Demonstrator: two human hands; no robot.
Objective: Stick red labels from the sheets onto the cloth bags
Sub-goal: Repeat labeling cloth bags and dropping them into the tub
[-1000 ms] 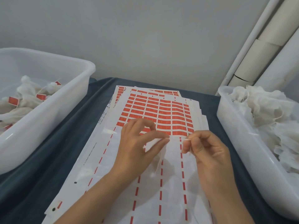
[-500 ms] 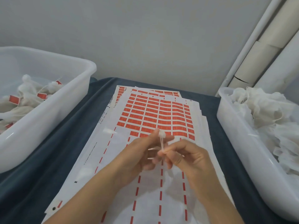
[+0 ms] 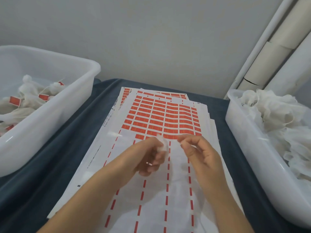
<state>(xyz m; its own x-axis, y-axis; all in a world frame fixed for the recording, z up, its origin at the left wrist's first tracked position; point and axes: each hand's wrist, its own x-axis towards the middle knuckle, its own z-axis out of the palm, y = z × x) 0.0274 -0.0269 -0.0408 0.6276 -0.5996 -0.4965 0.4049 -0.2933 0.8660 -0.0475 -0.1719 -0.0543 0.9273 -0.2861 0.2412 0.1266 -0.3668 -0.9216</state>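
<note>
A stack of label sheets [image 3: 161, 118] lies in the middle of the table, with rows of red labels [image 3: 173, 122] on its far half and bare backing nearer me. Over the bare backing my left hand [image 3: 144, 158] grips the gathered top of a thin white cloth bag [image 3: 162, 145], motion-blurred. The sheer body of the bag drapes down over the sheet toward me. My right hand [image 3: 200, 153] is just right of it, fingers curled, thumb and forefinger pinched on what looks like the bag's thin string.
A white tub [image 3: 50, 105] at the left holds cloth bags with red labels on them. A second white tub [image 3: 252, 145] at the right holds a heap of unlabelled white cloth bags [image 3: 277, 115]. Dark blue cloth [image 3: 67, 148] covers the table. White pipes stand at the back right.
The hands came together over the sheet, then drew slightly apart. The bag's top is now bunched in my left hand, and my right hand has moved to the right.
</note>
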